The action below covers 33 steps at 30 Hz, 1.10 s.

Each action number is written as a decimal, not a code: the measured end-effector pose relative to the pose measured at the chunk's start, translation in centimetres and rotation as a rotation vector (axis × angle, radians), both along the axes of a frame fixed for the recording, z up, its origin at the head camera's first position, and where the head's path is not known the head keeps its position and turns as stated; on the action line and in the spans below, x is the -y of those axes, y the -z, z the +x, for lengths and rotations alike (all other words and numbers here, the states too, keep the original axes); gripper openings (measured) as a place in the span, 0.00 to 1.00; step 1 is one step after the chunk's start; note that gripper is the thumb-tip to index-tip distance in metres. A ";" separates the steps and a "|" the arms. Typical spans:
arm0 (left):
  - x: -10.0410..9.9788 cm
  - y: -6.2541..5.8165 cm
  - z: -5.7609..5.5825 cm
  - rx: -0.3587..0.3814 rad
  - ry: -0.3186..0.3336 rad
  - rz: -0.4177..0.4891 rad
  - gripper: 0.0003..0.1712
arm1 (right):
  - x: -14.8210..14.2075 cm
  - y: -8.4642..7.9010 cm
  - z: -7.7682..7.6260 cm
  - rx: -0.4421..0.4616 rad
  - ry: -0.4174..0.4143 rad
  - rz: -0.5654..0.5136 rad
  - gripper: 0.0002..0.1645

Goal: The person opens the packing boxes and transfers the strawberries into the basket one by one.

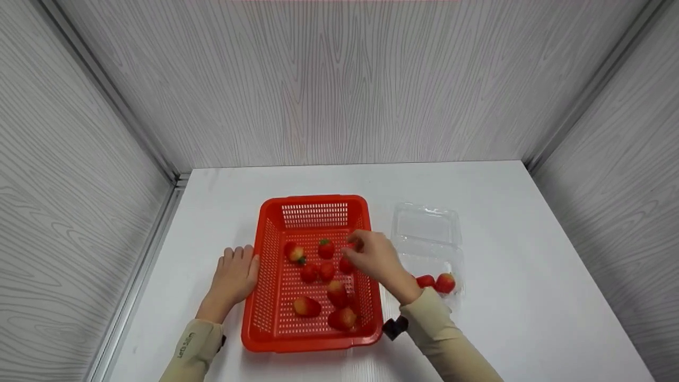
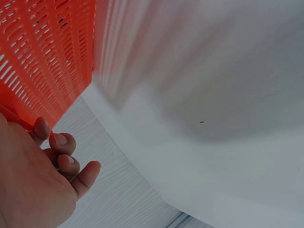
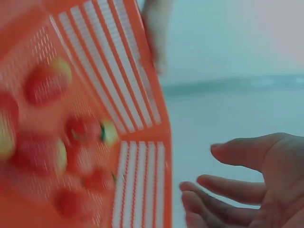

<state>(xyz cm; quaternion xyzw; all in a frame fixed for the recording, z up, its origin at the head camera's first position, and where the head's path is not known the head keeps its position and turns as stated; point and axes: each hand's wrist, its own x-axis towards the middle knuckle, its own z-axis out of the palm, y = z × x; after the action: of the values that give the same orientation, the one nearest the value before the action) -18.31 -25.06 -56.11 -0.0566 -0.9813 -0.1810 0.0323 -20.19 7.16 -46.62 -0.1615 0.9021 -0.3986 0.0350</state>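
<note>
A red plastic basket with slotted walls holds several strawberries, among them one with a green cap and a pale-ended strawberry. My left hand rests against the basket's left rim, its fingers extended in the head view and loosely bent in the left wrist view. Over the right rim reaches my right hand. In the right wrist view its thumb and fingers are spread apart, with nothing seen between them. Right of the basket lies a clear plastic clamshell box, lid open, with strawberries in its near part.
The white table carries the basket and the box. Wood-grain panels stand behind and on both sides. A dark wrist device sits by my right sleeve, near the basket's front right corner. The right forearm partly covers the box.
</note>
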 end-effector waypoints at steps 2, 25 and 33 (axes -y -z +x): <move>0.0 0.0 0.0 -0.018 0.005 -0.003 0.14 | -1.9 -0.1 -0.7 -0.056 0.061 -0.015 0.07; -0.1 0.0 -0.1 -0.022 0.000 0.005 0.13 | -14.4 7.6 -1.5 0.211 0.186 0.126 0.21; 0.1 -0.1 0.1 -0.023 0.003 0.006 0.13 | -13.2 8.7 -1.3 0.214 0.053 0.100 0.25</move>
<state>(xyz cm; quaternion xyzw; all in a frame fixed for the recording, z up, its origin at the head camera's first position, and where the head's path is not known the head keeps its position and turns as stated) -18.22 -25.12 -56.05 -0.0603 -0.9802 -0.1833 0.0437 -21.45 20.38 -55.30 -0.0921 0.9160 -0.3688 0.1285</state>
